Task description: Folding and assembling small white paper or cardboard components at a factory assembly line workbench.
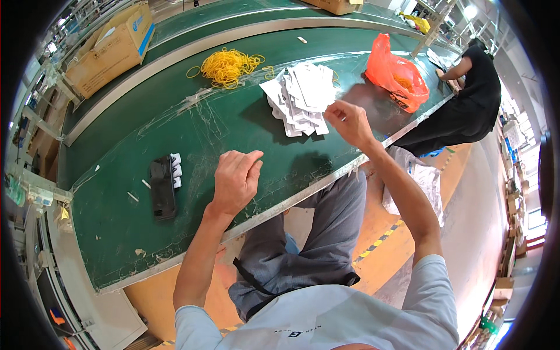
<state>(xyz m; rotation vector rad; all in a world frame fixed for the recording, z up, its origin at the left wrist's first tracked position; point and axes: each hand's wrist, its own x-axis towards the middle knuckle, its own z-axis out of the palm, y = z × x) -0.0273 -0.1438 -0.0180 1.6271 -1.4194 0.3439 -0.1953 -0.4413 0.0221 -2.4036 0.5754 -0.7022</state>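
Over the green work table [204,128], my left hand [236,181] hangs near the front edge with its fingers curled and its thumb against them. Anything inside its grip is hidden. Farther right, my right hand [350,122] is raised in a pinch beside a messy stack of folded white papers [300,96]. Whether something small is between those fingertips cannot be made out. Beyond the stack, to its left, lies a tangled heap of yellow rubber bands [228,67]. To the left of my left hand sits a black block-like object [162,189] with small white pieces [175,169] along its side.
An open red plastic bag [396,73] with orange-yellow contents stands at the right. Past it, a person in black [475,93] works at the same table. A cardboard box [111,49] is at the far left, behind a metal rail [175,46]. Clear wrapping [414,181] lies below the table's right side.
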